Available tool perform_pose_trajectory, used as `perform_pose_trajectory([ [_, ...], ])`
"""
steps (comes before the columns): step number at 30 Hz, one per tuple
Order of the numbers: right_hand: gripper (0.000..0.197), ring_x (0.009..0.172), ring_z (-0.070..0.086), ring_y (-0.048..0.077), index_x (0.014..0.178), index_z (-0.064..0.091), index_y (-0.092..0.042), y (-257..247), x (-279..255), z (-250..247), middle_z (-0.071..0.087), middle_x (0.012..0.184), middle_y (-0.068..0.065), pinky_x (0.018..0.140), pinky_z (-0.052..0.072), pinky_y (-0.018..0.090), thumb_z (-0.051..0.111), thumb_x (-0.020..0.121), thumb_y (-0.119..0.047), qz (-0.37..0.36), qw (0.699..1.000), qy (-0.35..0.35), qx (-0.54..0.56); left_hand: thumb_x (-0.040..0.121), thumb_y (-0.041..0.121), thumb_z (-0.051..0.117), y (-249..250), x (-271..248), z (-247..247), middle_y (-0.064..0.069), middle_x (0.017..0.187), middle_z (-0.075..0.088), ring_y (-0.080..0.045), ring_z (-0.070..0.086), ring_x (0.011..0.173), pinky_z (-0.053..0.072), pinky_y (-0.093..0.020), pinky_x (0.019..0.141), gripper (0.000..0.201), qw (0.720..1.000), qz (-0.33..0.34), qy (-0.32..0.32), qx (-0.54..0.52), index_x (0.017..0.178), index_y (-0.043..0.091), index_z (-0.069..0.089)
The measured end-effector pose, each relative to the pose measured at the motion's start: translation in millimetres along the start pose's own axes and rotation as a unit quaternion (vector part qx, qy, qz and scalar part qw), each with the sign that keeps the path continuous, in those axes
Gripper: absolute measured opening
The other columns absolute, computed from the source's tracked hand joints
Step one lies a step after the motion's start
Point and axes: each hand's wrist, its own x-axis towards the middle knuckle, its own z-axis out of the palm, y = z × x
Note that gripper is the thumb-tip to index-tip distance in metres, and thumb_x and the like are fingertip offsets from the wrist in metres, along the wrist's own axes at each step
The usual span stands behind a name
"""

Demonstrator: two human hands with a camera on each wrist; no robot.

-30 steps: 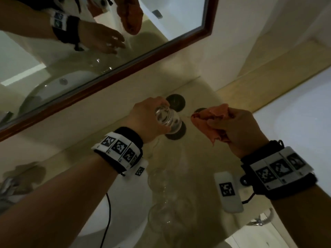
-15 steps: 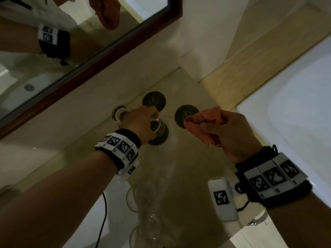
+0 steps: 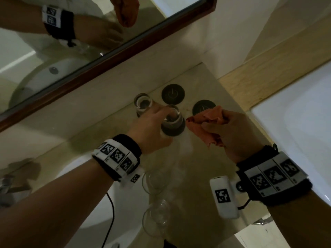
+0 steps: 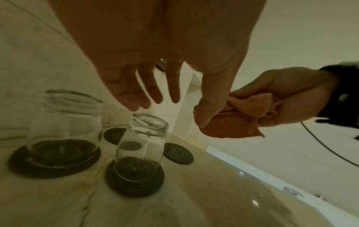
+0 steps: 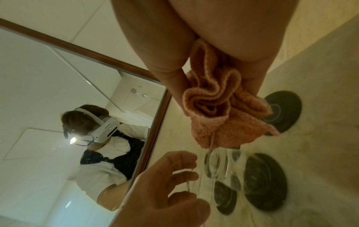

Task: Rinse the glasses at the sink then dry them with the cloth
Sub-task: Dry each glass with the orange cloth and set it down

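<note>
Left hand (image 4: 155, 64): above the small glass, fingers (image 4: 134, 98) straight and loosely spread, holding nothing, clear of the rim.

Small glass (image 4: 139, 147): clear, narrow-necked, upright, mouth up, on a dark round coaster (image 4: 134, 184) on the counter (image 4: 194, 199).

Second glass (image 4: 66, 122): same kind, wider in the left-wrist view, upright on its own coaster (image 4: 54, 159), just beside the first, nearer the back wall.

Right hand (image 3: 238, 133): held to the right of the small glass, fingers curled round a bunched orange cloth (image 3: 206, 122), thumb pressed on the folds; loose corner of the cloth hanging below the fist.

Bare coasters, two: one (image 3: 172, 94) behind the small glass, one (image 3: 203, 106) partly hidden by the cloth.

Stemmed glasses, two: one (image 3: 155, 179) and another (image 3: 157, 221) near the front edge of the counter beside the white sink (image 3: 86, 176); blurred, so whether standing or lying cannot be told.

Mirror (image 3: 89, 42): brown-framed, above the counter, showing both hands and the cloth.

Wristbands: black, with printed square markers, one per wrist.
</note>
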Motion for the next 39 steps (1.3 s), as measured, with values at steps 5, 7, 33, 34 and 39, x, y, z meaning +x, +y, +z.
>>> perform_pose_trajectory([
  [5, 0.021, 0.083, 0.077, 0.019, 0.105, 0.070, 0.005, 9, -14, 28, 0.077, 0.095, 0.014, 0.065, 0.058, 0.020, 0.062, 0.088, 0.011, -0.008, 1.000, -0.027, -0.001, 0.077, 0.022, 0.077, -18, -51, 2, 0.017, 0.122, 0.056, -0.001, 0.053, 0.107, 0.049, -0.027, 0.092, 0.052, 0.984, 0.059, -0.164, -0.022, 0.123, 0.039, 0.060],
  [7, 0.021, 0.082, 0.077, 0.018, 0.104, 0.070, 0.006, 12, -21, 37, 0.077, 0.094, 0.014, 0.063, 0.057, 0.018, 0.060, 0.088, 0.013, -0.010, 0.999, -0.041, 0.002, 0.075, 0.022, 0.076, -26, -63, 10, 0.014, 0.134, 0.052, -0.009, 0.050, 0.120, 0.047, -0.035, 0.101, 0.059, 0.973, 0.086, -0.215, 0.013, 0.127, 0.041, 0.056],
  [33, 0.035, 0.098, 0.073, 0.013, 0.118, 0.068, -0.007, 30, -60, 155, 0.075, 0.107, 0.003, 0.083, 0.060, 0.025, 0.059, 0.089, 0.009, -0.101, 0.989, -0.077, -0.070, 0.063, 0.027, 0.092, -98, -178, -23, 0.012, 0.111, 0.063, -0.011, 0.070, 0.093, 0.063, -0.032, 0.072, 0.066, 0.932, -0.014, 0.205, -0.298, 0.120, 0.028, 0.058],
  [34, 0.034, 0.096, 0.074, 0.011, 0.119, 0.067, -0.005, 26, -63, 165, 0.074, 0.107, 0.003, 0.080, 0.060, 0.022, 0.058, 0.090, 0.011, -0.111, 0.989, -0.080, -0.058, 0.062, 0.031, 0.090, -103, -186, -28, 0.013, 0.110, 0.063, -0.012, 0.071, 0.092, 0.063, -0.032, 0.071, 0.064, 0.923, -0.027, 0.221, -0.315, 0.118, 0.030, 0.058],
  [39, 0.026, 0.074, 0.071, 0.011, 0.110, 0.068, 0.002, 22, -80, 213, 0.071, 0.091, 0.010, 0.064, 0.053, 0.021, 0.051, 0.093, 0.012, -0.167, 0.976, -0.115, -0.081, 0.071, 0.029, 0.084, -121, -227, -40, -0.001, 0.114, 0.065, -0.015, 0.073, 0.082, 0.062, -0.029, 0.070, 0.049, 0.865, -0.062, 0.315, -0.386, 0.111, 0.028, 0.055],
])
